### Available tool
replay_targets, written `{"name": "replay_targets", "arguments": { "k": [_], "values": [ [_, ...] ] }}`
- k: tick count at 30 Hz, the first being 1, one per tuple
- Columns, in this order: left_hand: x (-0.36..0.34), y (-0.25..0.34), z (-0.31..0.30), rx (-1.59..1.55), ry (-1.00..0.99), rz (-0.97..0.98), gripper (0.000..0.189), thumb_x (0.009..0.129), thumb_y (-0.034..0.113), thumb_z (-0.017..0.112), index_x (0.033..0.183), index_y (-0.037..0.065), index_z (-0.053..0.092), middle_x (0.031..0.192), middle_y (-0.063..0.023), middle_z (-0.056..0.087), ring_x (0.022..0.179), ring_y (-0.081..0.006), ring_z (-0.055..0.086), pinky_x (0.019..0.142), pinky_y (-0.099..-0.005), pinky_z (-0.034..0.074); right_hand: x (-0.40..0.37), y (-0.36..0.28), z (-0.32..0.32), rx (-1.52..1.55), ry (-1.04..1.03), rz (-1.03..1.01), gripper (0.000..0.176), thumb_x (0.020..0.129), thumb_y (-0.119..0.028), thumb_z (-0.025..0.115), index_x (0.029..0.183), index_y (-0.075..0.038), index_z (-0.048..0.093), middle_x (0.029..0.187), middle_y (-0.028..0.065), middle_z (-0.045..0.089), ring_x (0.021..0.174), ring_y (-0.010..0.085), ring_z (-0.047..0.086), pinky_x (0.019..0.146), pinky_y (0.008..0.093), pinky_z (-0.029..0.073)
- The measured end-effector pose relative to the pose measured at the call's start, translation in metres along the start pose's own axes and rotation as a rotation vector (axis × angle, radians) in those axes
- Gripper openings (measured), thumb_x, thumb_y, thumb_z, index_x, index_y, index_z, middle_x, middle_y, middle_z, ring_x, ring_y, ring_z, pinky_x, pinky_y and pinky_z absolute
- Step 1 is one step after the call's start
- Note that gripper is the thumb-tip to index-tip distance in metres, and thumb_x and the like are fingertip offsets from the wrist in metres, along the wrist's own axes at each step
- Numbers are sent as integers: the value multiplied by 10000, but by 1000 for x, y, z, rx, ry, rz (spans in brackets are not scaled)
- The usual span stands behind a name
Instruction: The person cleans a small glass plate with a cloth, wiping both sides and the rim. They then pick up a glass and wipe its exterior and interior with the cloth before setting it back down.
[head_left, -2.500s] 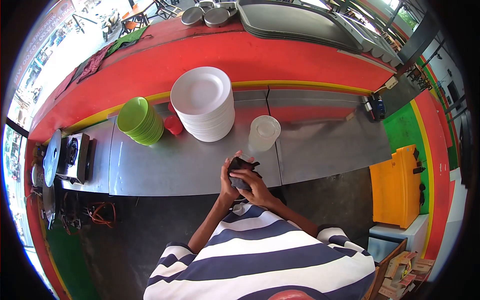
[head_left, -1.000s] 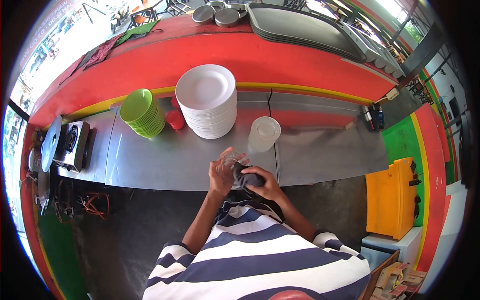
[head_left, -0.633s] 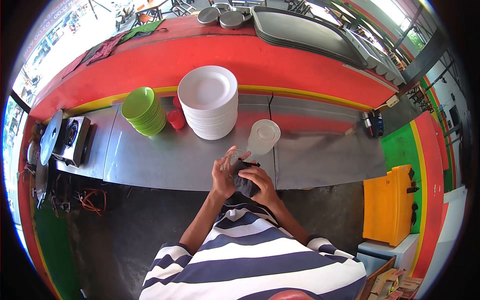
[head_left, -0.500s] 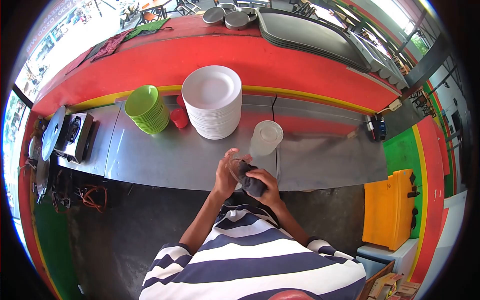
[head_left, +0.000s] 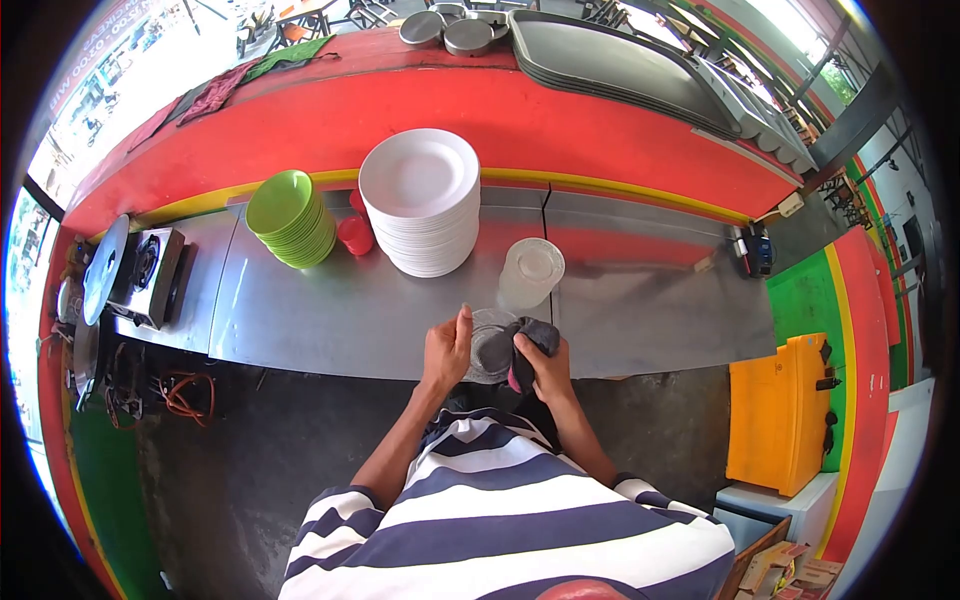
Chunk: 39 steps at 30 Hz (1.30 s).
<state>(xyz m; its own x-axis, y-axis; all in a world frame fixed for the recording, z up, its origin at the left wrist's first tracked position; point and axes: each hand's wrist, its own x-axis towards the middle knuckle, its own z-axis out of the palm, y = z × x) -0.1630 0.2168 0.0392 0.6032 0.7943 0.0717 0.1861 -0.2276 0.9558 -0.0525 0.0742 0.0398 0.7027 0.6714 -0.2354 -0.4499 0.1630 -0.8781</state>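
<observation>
Between my hands, over the counter's front edge, a small clear glass bowl (head_left: 488,325) is tilted with its round opening toward me. My left hand (head_left: 446,350) grips its left rim, the thumb pointing up. A dark grey cloth (head_left: 538,334) with a bit of pink at its lower end is bunched in my right hand (head_left: 552,370), pressed against the bowl's right side. Just beyond stands a stack of clear glass bowls (head_left: 532,274) on the steel counter (head_left: 400,320).
Behind are a tall stack of white plates (head_left: 420,180), a stack of green bowls (head_left: 290,220) and red cups (head_left: 355,236). A gas stove (head_left: 150,275) stands far left. Metal trays (head_left: 610,60) rest on the red ledge (head_left: 300,130). At right is an orange box (head_left: 778,415).
The bowl has turned to face me more openly. My right hand has moved slightly right with the cloth, and my left thumb now points up at the rim.
</observation>
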Motion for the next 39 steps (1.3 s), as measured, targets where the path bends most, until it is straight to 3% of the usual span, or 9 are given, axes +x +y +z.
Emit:
{"name": "replay_targets", "arguments": {
  "k": [3, 6, 11, 15, 19, 27, 30, 33, 39],
  "values": [
    [7, 4, -8, 148, -159, 83, 617, 1044, 419, 468, 663, -66, 455, 512, -96, 325, 506, -141, 343, 470, -402, 315, 2, -6, -3, -72, -51, 60, 202, 833, -103, 798, 970, -2, 690, 875, 29, 683, 773, 100, 636, 701, 259, 513],
    [10, 10, -10, 174, -249, 126, 612, 1039, 409, 486, 642, -57, 467, 483, -64, 360, 496, -132, 334, 469, -393, 312, 3, -19, -2, -125, -127, 101, 219, 830, -116, 802, 974, 5, 691, 893, 39, 689, 779, 109, 643, 707, 266, 518],
    [2, 10, 8, -309, -104, -154, 575, 1037, 410, 502, 613, 22, 507, 484, 19, 419, 452, -82, 374, 417, -309, 302, 14, -24, -9, -2, -119, 107, 230, 834, -137, 801, 986, -12, 683, 890, 42, 683, 765, 124, 649, 705, 278, 519],
    [-7, 31, 26, -540, 130, -168, 528, 1043, 439, 481, 660, 76, 492, 525, 48, 398, 442, -48, 401, 387, -261, 291, 13, -16, 14, 219, 178, 46, 213, 860, -210, 774, 942, -110, 605, 705, -2, 584, 517, 121, 572, 403, 284, 425],
    [-4, 21, 29, -419, 127, -170, 537, 1048, 445, 464, 680, 54, 470, 535, 43, 390, 451, -50, 397, 391, -269, 301, 4, -2, 14, 238, 63, 32, 195, 897, -227, 738, 892, -124, 572, 636, 4, 547, 401, 148, 506, 342, 308, 382],
    [6, 13, -6, -76, -255, -106, 529, 1050, 385, 477, 714, -22, 513, 554, 26, 400, 507, -75, 342, 456, -326, 313, 4, -3, -9, 35, -46, 100, 235, 856, -178, 786, 994, -28, 669, 819, 26, 655, 661, 116, 612, 583, 269, 483],
    [12, 5, -13, 37, -387, 53, 528, 1047, 383, 477, 708, -21, 509, 559, 21, 395, 521, -76, 346, 466, -319, 313, 7, -6, -12, -63, -137, 101, 272, 845, -183, 798, 1014, -10, 675, 846, 24, 663, 709, 109, 616, 636, 267, 490],
    [12, 0, -12, -11, -347, 62, 546, 1044, 403, 478, 673, 4, 506, 560, 24, 412, 516, -75, 351, 467, -304, 310, 9, -9, -12, -61, -160, 112, 268, 841, -172, 796, 1021, -25, 662, 867, 34, 665, 739, 118, 632, 649, 274, 505],
    [0, 2, 9, -553, 29, -231, 511, 1045, 452, 465, 691, 84, 483, 566, 54, 384, 498, -55, 380, 444, -266, 323, 12, -5, 4, 148, 29, 35, 204, 860, -166, 777, 976, -60, 648, 815, 19, 645, 647, 120, 621, 549, 277, 487]
  ]
}}
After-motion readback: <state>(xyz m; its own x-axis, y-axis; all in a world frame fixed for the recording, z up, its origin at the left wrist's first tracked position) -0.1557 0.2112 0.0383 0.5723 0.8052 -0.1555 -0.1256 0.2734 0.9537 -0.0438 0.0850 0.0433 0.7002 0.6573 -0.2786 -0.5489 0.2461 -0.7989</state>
